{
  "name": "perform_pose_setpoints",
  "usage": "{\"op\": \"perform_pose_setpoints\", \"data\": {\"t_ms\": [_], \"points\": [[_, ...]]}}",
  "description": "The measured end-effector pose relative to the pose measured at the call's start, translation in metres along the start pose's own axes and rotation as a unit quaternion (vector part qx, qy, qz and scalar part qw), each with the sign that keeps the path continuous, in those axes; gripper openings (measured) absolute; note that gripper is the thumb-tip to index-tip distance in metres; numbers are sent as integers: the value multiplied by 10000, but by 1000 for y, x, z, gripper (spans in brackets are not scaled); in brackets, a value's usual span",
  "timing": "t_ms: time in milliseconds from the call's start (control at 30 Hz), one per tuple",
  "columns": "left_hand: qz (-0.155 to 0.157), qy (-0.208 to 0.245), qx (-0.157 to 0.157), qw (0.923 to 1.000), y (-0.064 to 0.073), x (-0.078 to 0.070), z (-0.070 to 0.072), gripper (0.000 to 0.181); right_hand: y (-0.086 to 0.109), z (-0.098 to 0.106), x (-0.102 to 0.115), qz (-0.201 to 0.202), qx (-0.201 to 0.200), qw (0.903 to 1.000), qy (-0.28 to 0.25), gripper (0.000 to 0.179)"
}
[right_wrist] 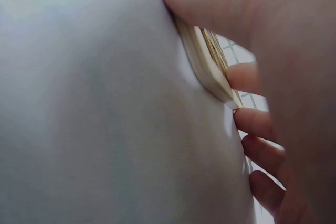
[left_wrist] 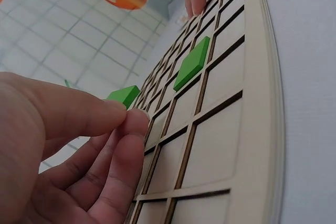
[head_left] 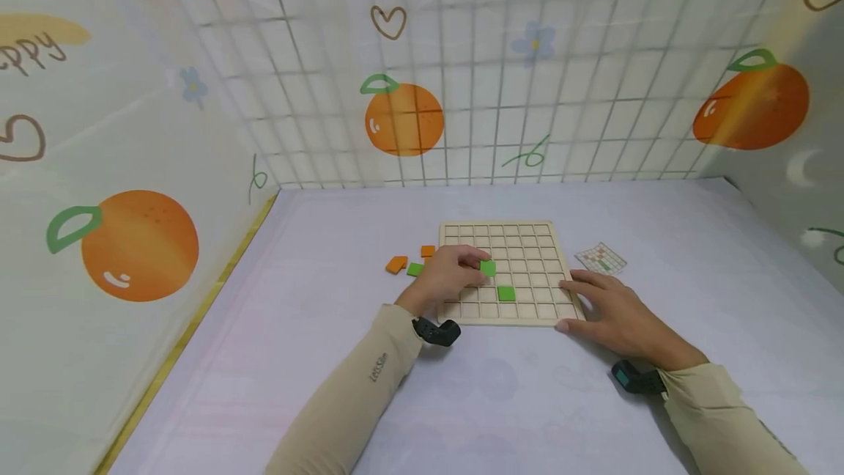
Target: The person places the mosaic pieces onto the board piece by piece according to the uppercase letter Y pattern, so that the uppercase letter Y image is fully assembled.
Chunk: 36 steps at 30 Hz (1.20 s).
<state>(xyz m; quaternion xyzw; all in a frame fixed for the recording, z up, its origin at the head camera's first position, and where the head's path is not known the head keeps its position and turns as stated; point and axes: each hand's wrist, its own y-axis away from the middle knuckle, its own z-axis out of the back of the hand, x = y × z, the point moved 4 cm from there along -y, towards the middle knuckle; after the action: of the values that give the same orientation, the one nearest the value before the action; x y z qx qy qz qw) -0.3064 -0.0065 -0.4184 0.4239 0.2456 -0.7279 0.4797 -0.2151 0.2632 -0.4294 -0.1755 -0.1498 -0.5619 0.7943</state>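
A pale wooden grid board (head_left: 537, 312) lies flat, its square cells marked off by raised strips. My left hand (head_left: 446, 277) pinches a green square tile (head_left: 488, 268) between thumb and fingertips, close over the board's middle. In the left wrist view that tile (left_wrist: 125, 96) stands out past the fingertips. A second green tile (head_left: 506, 293) sits in a cell nearer the front. At the board's front right corner rests my right hand (head_left: 613, 317), thumb at the front edge and index finger on the right border; its other fingers lie loosely beside the board (right_wrist: 202, 61).
Left of the board lie orange pieces (head_left: 396, 264) and another green tile (head_left: 415, 269), partly behind the left hand. A small printed pattern card (head_left: 601, 259) lies to the right. Fabric walls with printed oranges (head_left: 404, 119) enclose the white table (head_left: 316, 255).
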Motion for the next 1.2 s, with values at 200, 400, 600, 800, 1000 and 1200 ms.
{"op": "perform_pose_setpoints", "data": {"t_ms": [200,400,600,800,1000,1200], "points": [[-59,-85,57,9999,-2,-3,-3,31,1,0,-1,-61,6,10000,26,84],[-271,-393,95,9988,-6,-7,-10,30,1,-2,-2,-235,69,9997,57,85],[-220,-514,61,9984,-8,-5,-16,28,2,-3,-1,-259,87,9996,81,83],[-320,-622,70,9975,-10,-7,-16,26,1,-1,1,-123,32,9999,14,83],[-394,-701,150,9966,-11,-9,-17,26,1,0,0,-99,40,9999,21,85],[-379,-803,168,9959,-11,-10,-19,26,0,0,1,-111,41,9999,39,84]]}}
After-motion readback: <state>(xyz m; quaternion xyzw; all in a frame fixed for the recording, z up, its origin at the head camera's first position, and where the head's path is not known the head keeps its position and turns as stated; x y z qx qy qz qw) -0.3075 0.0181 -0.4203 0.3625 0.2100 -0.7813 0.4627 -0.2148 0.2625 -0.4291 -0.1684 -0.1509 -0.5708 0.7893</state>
